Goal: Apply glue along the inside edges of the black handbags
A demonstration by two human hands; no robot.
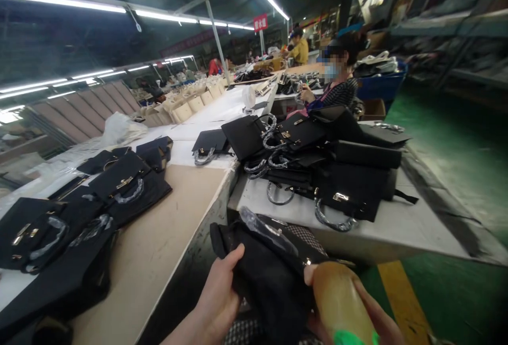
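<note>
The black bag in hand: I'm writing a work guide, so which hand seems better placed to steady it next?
Probably the left hand: it grips the black bag, thumb on top, with nothing else visible in it. The right hand is wrapped around a yellowish bottle.

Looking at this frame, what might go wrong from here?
1. The left hand grips a limp, folded part of the bag; its hold might slip and let the bag sag.
2. The right hand has the bottle close beside the bag, so a careless tilt might knock against it. The bottle's contents can't be made out.
3. The pile on the table is uneven and overlapping, so one might slide.
</note>
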